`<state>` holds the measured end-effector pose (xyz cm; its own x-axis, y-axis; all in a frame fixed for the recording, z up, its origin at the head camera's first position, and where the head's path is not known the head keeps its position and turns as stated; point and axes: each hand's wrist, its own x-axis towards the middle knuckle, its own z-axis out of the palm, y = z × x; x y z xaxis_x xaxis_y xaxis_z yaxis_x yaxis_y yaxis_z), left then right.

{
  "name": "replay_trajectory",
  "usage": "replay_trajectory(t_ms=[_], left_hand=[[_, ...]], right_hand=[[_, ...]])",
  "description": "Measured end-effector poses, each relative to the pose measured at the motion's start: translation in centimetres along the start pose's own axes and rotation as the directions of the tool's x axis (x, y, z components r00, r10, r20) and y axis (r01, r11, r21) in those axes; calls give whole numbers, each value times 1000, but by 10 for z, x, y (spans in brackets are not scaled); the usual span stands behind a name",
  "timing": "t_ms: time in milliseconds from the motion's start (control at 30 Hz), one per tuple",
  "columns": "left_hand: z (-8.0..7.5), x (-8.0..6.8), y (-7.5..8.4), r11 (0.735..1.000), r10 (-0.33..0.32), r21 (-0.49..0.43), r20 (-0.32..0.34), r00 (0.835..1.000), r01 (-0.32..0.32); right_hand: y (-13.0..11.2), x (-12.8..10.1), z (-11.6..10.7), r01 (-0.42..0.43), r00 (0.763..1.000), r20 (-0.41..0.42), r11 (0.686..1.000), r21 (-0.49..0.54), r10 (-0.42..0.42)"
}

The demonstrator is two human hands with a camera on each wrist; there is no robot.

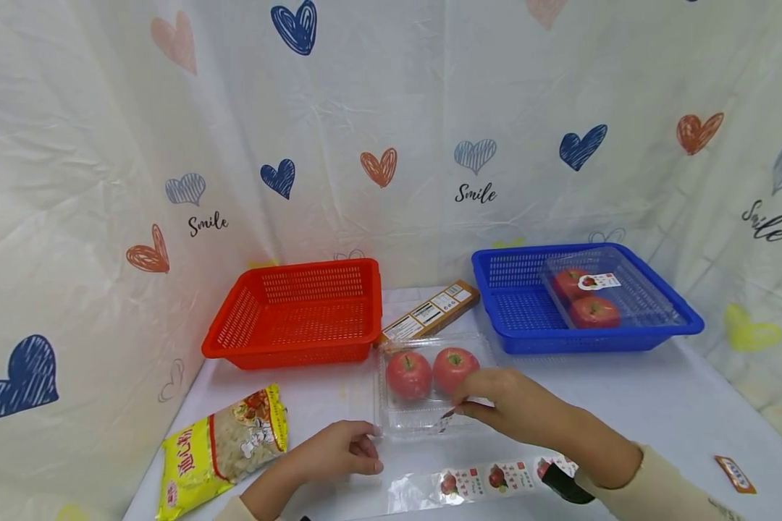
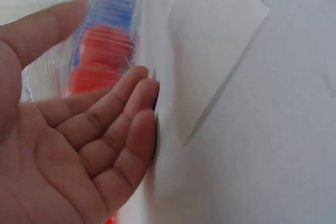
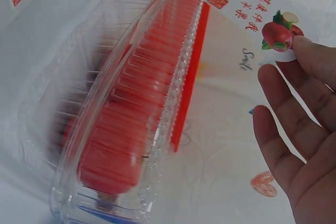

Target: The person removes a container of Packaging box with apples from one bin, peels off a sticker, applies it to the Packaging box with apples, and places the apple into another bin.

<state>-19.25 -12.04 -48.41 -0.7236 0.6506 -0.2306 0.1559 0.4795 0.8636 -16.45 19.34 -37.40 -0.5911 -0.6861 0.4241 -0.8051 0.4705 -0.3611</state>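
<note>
My right hand (image 1: pixel 511 405) pinches an apple sticker (image 3: pixel 275 32) between thumb and fingers, over the near right part of a clear plastic box. In the right wrist view the sticker's printed face shows, with red writing and an apple picture. The closed clear box (image 1: pixel 404 420) holds two red apples (image 1: pixel 408 375) side by side. At its near left corner is my left hand (image 1: pixel 348 452), fingers loosely bent and palm bare in the left wrist view. Nearer me lies a strip of matching stickers (image 1: pixel 459 486), its right end partly hidden by my right forearm.
A red basket (image 1: pixel 293 354) stands at the back left. In the blue basket (image 1: pixel 515 340) at the back right lies another clear box (image 1: pixel 645 304) with apples and a sticker. Between them lies a long carton (image 1: pixel 430 312). A yellow food bag (image 1: pixel 221 452) is at left, a small orange packet (image 1: pixel 734 474) at right.
</note>
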Motion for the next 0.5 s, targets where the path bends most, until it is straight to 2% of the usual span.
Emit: replay_trajectory(t_ms=[67,133,200,267,333,500], left_hand=[[-2,3,-3,983,-41,-182,-25,999,35],[-3,7,-6,940,-64,-340,-63,996,39],[-4,10,-6,892,-81,-452,-113,990,21],[-6,13,-4,858,-96,-514,-164,982,-2],[-8,17,-2,839,-113,-543,-203,973,-16],[-11,23,5,827,-160,-562,-239,958,-2]], right_hand=[[3,2,-1,-72,997,21,997,35,71],[8,4,-1,-134,991,28,988,72,132],[12,6,-1,-156,988,19,982,109,155],[16,9,0,-175,984,8,976,129,175],[18,12,2,-199,980,9,969,144,200],[21,21,6,-279,960,27,945,171,279]])
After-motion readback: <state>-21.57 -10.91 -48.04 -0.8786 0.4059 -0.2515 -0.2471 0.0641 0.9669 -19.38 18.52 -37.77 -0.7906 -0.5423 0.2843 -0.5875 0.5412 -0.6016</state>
